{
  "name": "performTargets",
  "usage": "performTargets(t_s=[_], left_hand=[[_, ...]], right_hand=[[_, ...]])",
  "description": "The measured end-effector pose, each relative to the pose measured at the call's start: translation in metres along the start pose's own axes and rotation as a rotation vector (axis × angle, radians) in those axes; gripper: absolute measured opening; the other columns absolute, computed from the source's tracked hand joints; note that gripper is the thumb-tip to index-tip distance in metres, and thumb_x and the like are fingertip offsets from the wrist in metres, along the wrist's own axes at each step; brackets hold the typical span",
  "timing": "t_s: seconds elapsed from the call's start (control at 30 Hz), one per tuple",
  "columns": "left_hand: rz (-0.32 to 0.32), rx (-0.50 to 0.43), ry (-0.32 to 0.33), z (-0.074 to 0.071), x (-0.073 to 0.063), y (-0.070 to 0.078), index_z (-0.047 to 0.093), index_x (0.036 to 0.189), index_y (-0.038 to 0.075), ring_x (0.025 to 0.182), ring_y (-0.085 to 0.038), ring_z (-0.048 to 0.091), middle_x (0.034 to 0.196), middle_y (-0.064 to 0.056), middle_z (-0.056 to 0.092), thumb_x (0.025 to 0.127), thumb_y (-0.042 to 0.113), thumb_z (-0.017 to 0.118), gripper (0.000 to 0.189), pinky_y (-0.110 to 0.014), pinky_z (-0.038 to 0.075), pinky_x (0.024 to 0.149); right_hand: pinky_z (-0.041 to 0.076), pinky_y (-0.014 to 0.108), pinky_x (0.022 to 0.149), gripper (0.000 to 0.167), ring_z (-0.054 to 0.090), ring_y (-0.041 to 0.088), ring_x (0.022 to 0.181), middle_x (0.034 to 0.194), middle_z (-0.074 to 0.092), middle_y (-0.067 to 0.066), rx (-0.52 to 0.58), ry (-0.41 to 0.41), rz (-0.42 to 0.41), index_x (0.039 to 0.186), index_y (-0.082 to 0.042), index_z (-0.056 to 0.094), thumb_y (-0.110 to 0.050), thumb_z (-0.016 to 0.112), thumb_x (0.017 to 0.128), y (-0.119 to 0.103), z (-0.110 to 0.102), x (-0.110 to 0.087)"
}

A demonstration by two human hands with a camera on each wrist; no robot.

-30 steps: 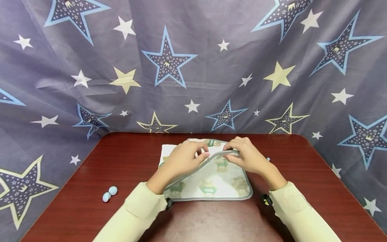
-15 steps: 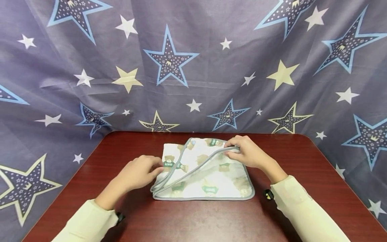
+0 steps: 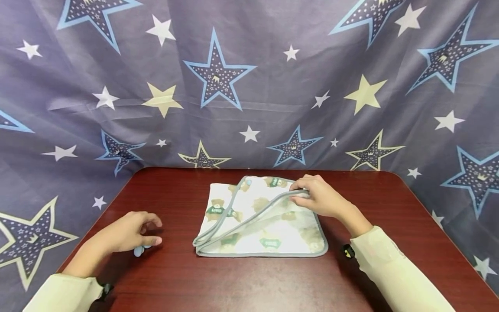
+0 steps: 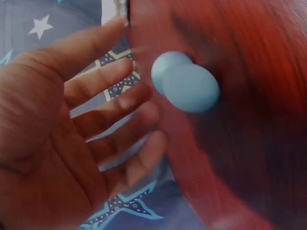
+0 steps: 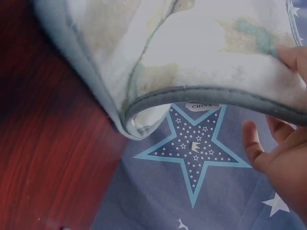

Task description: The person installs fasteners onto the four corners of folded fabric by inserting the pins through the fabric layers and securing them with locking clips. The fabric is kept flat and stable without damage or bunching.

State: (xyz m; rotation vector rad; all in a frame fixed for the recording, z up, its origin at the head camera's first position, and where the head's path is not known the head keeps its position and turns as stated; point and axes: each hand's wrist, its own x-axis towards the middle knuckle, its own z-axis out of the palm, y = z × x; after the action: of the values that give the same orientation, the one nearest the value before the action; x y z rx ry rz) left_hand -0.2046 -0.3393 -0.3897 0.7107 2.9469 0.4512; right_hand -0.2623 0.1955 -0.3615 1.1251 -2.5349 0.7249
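My right hand (image 3: 321,197) pinches the raised edge of a folded white bear-print cloth (image 3: 269,236) with grey-blue binding. The lifted layer curves up from the fold at the left, leaving a gap beneath it. In the right wrist view, thumb and fingers of the right hand (image 5: 283,163) lie on either side of the bound edge. At the left, my left hand (image 3: 124,234) reaches over two light-blue rounded pieces (image 3: 138,251), partly hiding them. The left wrist view shows the left hand (image 4: 72,134) with fingers apart, beside the smooth egg-like blue pieces (image 4: 192,88), not gripping them.
Everything lies on a dark red wood-grain table (image 3: 249,286). Behind it hangs a grey-purple curtain (image 3: 249,78) printed with stars. A white label (image 5: 201,106) reading CHINA shows under the cloth's edge in the right wrist view.
My left hand has moved away from the cloth, left and towards me, to the blue pieces. The right hand stays in place with the cloth's edge held up.
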Motion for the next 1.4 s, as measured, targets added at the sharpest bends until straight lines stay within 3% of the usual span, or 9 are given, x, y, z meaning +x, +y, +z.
performTargets(t_s=[0.1,0.2,0.37,0.5,0.7,0.97,1.13,1.23,1.4], left_hand=[[-0.018,-0.019,-0.048,0.003,-0.004,-0.004,0.069,0.103,0.015,0.073,-0.005,0.052,0.087,0.007,0.061,0.074,0.037,0.092,0.043,-0.028,0.046,0.067],[-0.007,-0.018,-0.045,0.006,-0.005,-0.006,0.067,0.098,0.015,0.073,-0.005,0.053,0.085,0.008,0.060,0.070,0.026,0.094,0.040,-0.028,0.047,0.067],[0.007,-0.064,-0.023,0.008,-0.006,-0.005,0.064,0.092,0.013,0.062,-0.001,0.055,0.076,0.011,0.059,0.076,0.006,0.085,0.027,-0.025,0.049,0.060],[0.019,-0.060,0.040,0.007,-0.002,-0.006,0.066,0.089,0.013,0.056,0.001,0.053,0.071,0.012,0.059,0.079,-0.003,0.077,0.022,-0.024,0.047,0.056],[0.025,0.000,0.067,0.009,0.003,-0.011,0.073,0.091,0.014,0.070,-0.001,0.055,0.079,0.011,0.062,0.079,-0.003,0.078,0.021,-0.026,0.049,0.064],[0.004,0.040,0.058,0.015,0.007,-0.013,0.072,0.091,0.014,0.069,-0.005,0.053,0.075,0.010,0.056,0.075,0.008,0.087,0.023,-0.026,0.047,0.062],[-0.015,0.047,0.045,0.015,0.011,-0.009,0.072,0.096,0.014,0.069,-0.005,0.052,0.077,0.010,0.057,0.083,0.007,0.081,0.017,-0.030,0.047,0.064],[-0.011,0.051,0.084,0.011,0.015,-0.003,0.074,0.102,0.014,0.073,-0.008,0.054,0.084,0.007,0.064,0.089,0.005,0.074,0.016,-0.034,0.048,0.067],[0.018,0.035,0.223,0.006,0.028,0.013,0.072,0.099,0.016,0.075,-0.012,0.052,0.083,0.006,0.062,0.090,0.003,0.069,0.016,-0.035,0.045,0.069]], right_hand=[[0.040,0.043,0.087,0.014,0.061,0.017,0.097,0.099,0.072,-0.006,-0.003,-0.004,-0.004,0.103,-0.015,0.075,-0.020,0.078,0.091,0.000,0.000,0.000],[0.040,0.043,0.087,0.013,0.061,0.017,0.096,0.099,0.071,-0.007,-0.002,-0.002,-0.007,0.103,-0.015,0.075,-0.020,0.077,0.091,0.001,0.000,-0.001],[0.040,0.042,0.085,0.013,0.059,0.016,0.095,0.099,0.071,-0.007,0.002,-0.012,-0.002,0.104,-0.016,0.074,-0.021,0.077,0.092,0.001,0.000,-0.002],[0.040,0.041,0.084,0.014,0.059,0.015,0.093,0.098,0.070,-0.006,-0.007,-0.011,0.001,0.104,-0.016,0.075,-0.021,0.078,0.091,0.000,-0.001,-0.003],[0.040,0.040,0.083,0.014,0.058,0.015,0.091,0.096,0.069,-0.007,-0.010,-0.006,-0.011,0.103,-0.016,0.075,-0.021,0.079,0.090,0.000,0.000,-0.001],[0.040,0.041,0.083,0.013,0.059,0.015,0.093,0.096,0.069,-0.009,-0.027,-0.012,-0.006,0.103,-0.017,0.074,-0.022,0.078,0.091,-0.002,0.002,-0.002],[0.040,0.041,0.083,0.012,0.059,0.015,0.092,0.096,0.069,-0.008,-0.024,-0.010,-0.018,0.102,-0.017,0.074,-0.021,0.078,0.091,-0.003,0.004,-0.001],[0.041,0.040,0.083,0.012,0.059,0.015,0.092,0.095,0.070,-0.008,-0.028,-0.007,-0.022,0.101,-0.017,0.074,-0.022,0.079,0.091,-0.004,0.005,-0.001],[0.041,0.040,0.083,0.012,0.058,0.014,0.091,0.094,0.068,-0.009,-0.028,-0.001,-0.013,0.100,-0.018,0.074,-0.022,0.079,0.090,-0.005,0.006,0.000]])
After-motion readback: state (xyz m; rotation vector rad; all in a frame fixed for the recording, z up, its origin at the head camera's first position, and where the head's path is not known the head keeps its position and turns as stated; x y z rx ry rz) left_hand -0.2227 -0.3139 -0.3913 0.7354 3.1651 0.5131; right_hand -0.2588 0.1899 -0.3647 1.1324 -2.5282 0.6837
